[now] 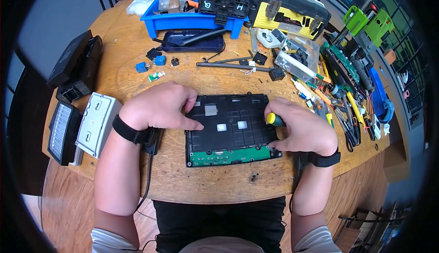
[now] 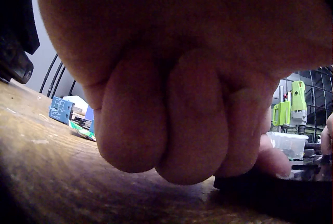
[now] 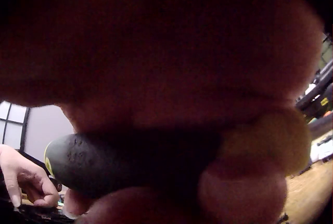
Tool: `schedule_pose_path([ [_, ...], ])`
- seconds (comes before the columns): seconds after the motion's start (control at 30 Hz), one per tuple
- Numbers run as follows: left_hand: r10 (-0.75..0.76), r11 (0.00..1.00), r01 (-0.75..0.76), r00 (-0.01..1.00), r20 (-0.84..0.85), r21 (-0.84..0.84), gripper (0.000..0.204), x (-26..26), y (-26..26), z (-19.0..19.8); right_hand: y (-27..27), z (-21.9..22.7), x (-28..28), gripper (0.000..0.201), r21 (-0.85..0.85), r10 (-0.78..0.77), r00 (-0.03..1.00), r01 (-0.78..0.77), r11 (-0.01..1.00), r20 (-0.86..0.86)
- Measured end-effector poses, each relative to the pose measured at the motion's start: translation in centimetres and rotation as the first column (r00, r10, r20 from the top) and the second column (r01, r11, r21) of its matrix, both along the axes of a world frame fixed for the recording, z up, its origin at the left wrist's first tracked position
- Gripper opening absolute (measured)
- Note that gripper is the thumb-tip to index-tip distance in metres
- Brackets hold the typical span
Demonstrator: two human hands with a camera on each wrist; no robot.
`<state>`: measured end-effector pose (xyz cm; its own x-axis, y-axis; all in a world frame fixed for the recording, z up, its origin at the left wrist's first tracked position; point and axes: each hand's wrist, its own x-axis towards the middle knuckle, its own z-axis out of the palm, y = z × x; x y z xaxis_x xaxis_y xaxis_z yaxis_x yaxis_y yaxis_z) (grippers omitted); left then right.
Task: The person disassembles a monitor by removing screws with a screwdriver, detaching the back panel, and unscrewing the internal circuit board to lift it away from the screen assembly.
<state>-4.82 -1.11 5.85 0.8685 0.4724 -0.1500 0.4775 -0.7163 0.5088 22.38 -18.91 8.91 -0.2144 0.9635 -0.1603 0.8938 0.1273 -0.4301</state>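
A flat black plastic housing (image 1: 228,116) lies on the wooden table in front of me, with a green circuit board (image 1: 228,155) showing along its near edge. My left hand (image 1: 157,106) grips the housing's left side, its thumb lying over the top. The other fingers (image 2: 132,125) are curled in beside the edge, close to the tabletop. At the right side is my right hand (image 1: 302,127), its thumb at the near right corner. Its curled fingers hold a screwdriver with a yellow and black handle (image 1: 275,119) against the palm; the shaft is hidden.
A blue bin (image 1: 192,22) and a black-and-yellow toolbox (image 1: 286,17) stand at the back. Pliers, screwdrivers and parts crowd the right side around a clear plastic box (image 1: 299,56). White and black lamp-like units (image 1: 97,124) stand at left. Small blue parts (image 1: 159,60) lie beyond my left hand.
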Motion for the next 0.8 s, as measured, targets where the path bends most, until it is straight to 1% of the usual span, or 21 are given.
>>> schedule_pose_path([
  [0.1, -0.005, 1.000, 0.005, 1.000, -0.012, -0.003, 0.045, 0.0, 0.0, 0.0, -0.2, 0.7, -0.1, 0.055, 0.014, -0.008, 1.000, 0.009, 1.000, -0.018],
  [0.17, 0.000, 0.999, 0.000, 1.000, -0.015, -0.034, 0.044, 0.0, 0.0, 0.2, -0.3, 0.9, 0.1, 0.050, 0.072, 0.029, 0.997, -0.023, 0.997, -0.075],
  [0.2, 0.000, 0.999, -0.001, 1.000, -0.016, -0.033, 0.044, -0.1, 0.0, 0.3, -0.3, 1.0, 0.2, 0.050, 0.072, 0.029, 0.997, -0.024, 0.997, -0.077],
  [0.27, 0.009, 0.997, -0.010, 1.000, -0.019, -0.071, 0.042, -0.1, -0.1, 0.7, -0.4, 1.2, 0.6, 0.046, 0.125, 0.027, 0.984, -0.004, 0.992, -0.178],
  [0.3, 0.009, 0.998, -0.011, 1.000, -0.020, -0.067, 0.042, -0.1, 0.0, 0.8, -0.3, 1.2, 0.8, 0.046, 0.128, 0.028, 0.983, -0.005, 0.992, -0.179],
  [0.37, 0.055, 0.981, -0.060, 0.998, -0.029, -0.184, 0.045, -0.2, 0.3, 0.7, -0.1, 0.7, 1.2, 0.041, 0.260, 0.140, 0.942, -0.059, 0.964, -0.306],
  [0.57, 0.088, 0.965, -0.078, 0.996, 0.029, -0.250, 0.045, -0.6, 1.0, -0.3, -0.2, 0.8, 1.1, 0.036, 0.243, 0.104, 0.932, -0.018, 0.970, -0.348],
  [0.7, 0.087, 0.972, -0.079, 0.996, 0.028, -0.221, 0.043, -0.4, 0.9, -0.3, -0.2, 0.6, 1.7, 0.038, 0.234, 0.119, 0.938, -0.042, 0.971, -0.326],
  [0.77, 0.080, 0.972, -0.071, 0.996, 0.034, -0.224, 0.035, -0.5, 1.0, -0.6, -0.2, 0.4, 1.9, 0.040, 0.118, 0.036, 0.960, -0.003, 0.993, -0.279],
  [0.8, 0.085, 0.972, -0.075, 0.996, 0.033, -0.222, 0.035, -0.5, 0.9, -0.5, -0.1, 0.4, 1.8, 0.040, 0.120, 0.041, 0.959, -0.007, 0.993, -0.281],
])
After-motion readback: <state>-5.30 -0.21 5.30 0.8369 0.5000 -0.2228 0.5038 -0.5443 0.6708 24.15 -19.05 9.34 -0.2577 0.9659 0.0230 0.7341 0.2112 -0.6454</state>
